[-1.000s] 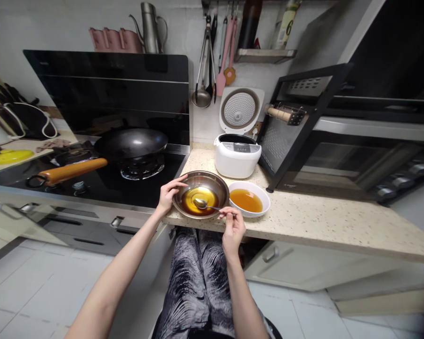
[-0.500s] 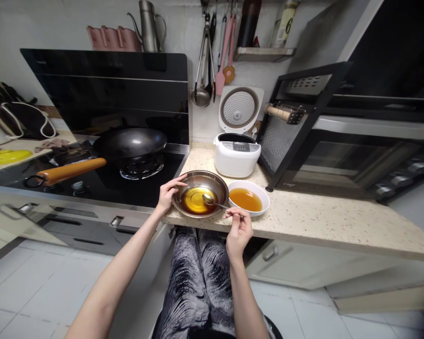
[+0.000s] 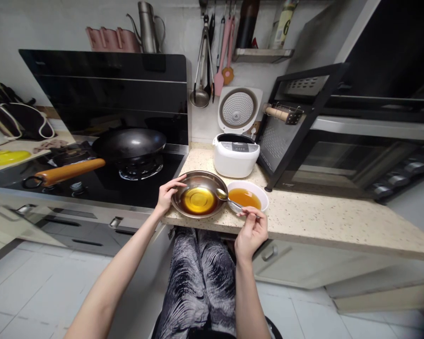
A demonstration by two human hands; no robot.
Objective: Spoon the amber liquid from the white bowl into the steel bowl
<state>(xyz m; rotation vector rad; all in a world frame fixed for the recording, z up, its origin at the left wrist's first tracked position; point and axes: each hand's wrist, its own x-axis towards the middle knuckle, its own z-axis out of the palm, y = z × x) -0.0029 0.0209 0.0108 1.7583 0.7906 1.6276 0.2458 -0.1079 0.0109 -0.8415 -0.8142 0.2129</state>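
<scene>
Head view, spoon: metal teaspoon (image 3: pixel 230 201), its tip over the right side of the steel bowl (image 3: pixel 199 179), handle passing above the white bowl (image 3: pixel 265 198); contact with the rim cannot be told.
Right hand: fingers and thumb of the right hand (image 3: pixel 251 230) pinch the handle's end.
Left hand: fingers of the left hand (image 3: pixel 167 195) lie over the steel bowl's left rim; how firmly, I cannot tell.
Spoon handling: probably light and stiff, slick if wet; best pinched along the handle.
Bowl handling: likely thin, rigid, weighted by amber liquid (image 3: pixel 198 200) that could slosh; steady it by the rim, on the surface (image 3: pixel 321 221).
Bottle label: "6" on the shelf bottle (image 3: pixel 284 26).
Rice cooker panel: characters on the rice cooker (image 3: pixel 235 160) too small to read.
</scene>
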